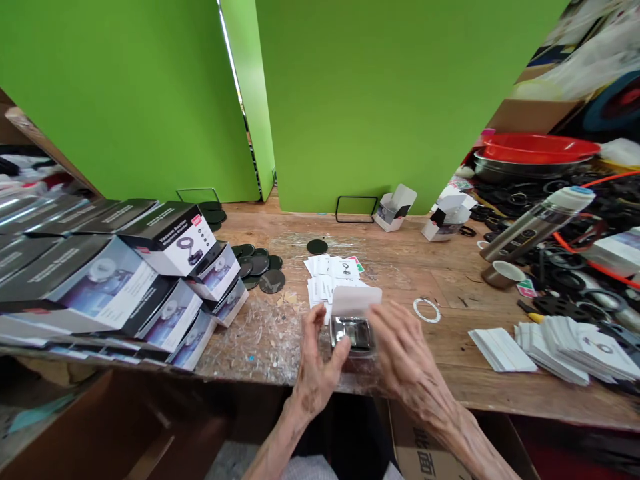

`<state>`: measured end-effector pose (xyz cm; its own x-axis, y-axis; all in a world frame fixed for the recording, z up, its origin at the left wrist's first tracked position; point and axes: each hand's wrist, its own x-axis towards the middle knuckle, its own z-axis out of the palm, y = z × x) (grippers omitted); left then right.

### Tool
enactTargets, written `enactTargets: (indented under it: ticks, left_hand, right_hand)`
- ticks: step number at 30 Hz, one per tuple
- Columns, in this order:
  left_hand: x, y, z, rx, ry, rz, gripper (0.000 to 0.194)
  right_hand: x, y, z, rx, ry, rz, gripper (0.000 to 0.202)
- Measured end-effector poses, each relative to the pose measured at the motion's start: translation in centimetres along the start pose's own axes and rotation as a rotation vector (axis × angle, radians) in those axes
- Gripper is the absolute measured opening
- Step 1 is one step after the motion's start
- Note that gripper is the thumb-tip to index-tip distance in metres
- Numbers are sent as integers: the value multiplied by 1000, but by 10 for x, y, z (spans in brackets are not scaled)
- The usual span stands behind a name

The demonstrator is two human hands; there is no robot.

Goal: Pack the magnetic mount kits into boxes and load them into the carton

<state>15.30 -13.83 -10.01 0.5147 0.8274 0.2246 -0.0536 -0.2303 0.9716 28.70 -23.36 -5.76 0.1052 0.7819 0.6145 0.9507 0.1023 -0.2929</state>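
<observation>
At the front edge of the table is a small carton (357, 299) with its white lid flap raised. Inside it shows a shiny clear plastic tray with something dark beneath. My left hand (319, 357) grips the carton's left side, its thumb over the tray. My right hand (403, 347) is at the carton's right side, blurred by motion; whether it touches the carton is unclear. Just behind the carton lie white printed leaflets (323, 280) and a black disc (317, 247).
Stacked printed boxes (170, 240) fill the left side. Black discs (260, 263) lie beside them. Two open cartons (395, 208) stand at the back. To the right are a white ring (427, 310), leaflet piles (503, 350), a steel flask (537, 223) and a cup (503, 274).
</observation>
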Motion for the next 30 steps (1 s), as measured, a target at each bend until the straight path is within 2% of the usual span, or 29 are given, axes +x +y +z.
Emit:
enactTargets:
  ticks: [2,4,5,7,9,12,15,18,20,22,25,30]
  left_hand:
    - [-6,-4,0,98,20,129,47]
    - [-9,-5,0,230,17,236,39]
    - [-8,-4,-1,281,7,264,35]
    - [-4,0,-4,304,-20,248,30]
    - [3,6,-9,211,-49,142,32]
    - [14,14,-20,94,-171,-8,43]
    - [21,14,-34,159,-333,83,27]
    - [23,4,-43,236,-382,200,34]
    - [22,-2,-45,300,-344,244,40]
    - [19,-3,-45,368,-308,313,36]
    - [17,4,-43,426,-342,398,34]
    - [20,13,-42,419,-329,408,26]
  right_hand:
    - [-10,6,6,202,109,288,39]
    - [-18,11,17,530,74,546,38]
    - [-19,13,23,698,35,605,37]
    - [-19,16,33,928,-13,631,40]
    - [-17,19,38,977,17,591,46]
    - [-17,24,33,811,39,479,37]
    - [-22,26,19,489,-13,268,28]
    - [-25,25,11,257,-66,81,37]
    - [-25,25,11,188,-64,52,39]
    - [-25,24,12,166,-72,39,40]
    - [-23,23,13,142,-83,1,41]
    - [-18,20,10,144,-44,-20,38]
